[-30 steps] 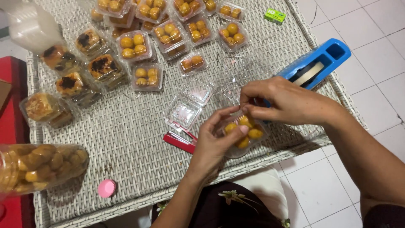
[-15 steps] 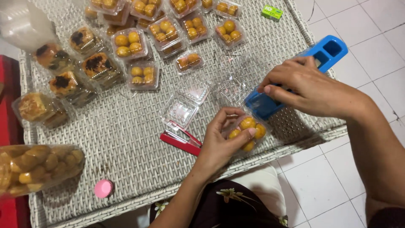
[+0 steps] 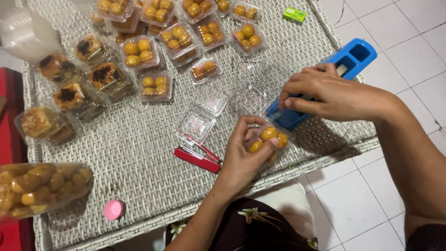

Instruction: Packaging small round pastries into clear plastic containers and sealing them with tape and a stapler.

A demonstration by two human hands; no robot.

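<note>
Left hand [image 3: 246, 155] grips the clear box of yellow pastries [image 3: 268, 139] at the wicker table [image 3: 116, 153] edge by a red stapler [image 3: 197, 155], while right hand [image 3: 320, 95] has slid the blue tape dispenser [image 3: 325, 79] closer, pinching it, so sealing looks underway

A small clear box of round yellow pastries [image 3: 268, 139] (lid closed) is sitting low-centre, touching a blue tape dispenser [image 3: 325, 81] lying diagonally toward upper right.
</note>
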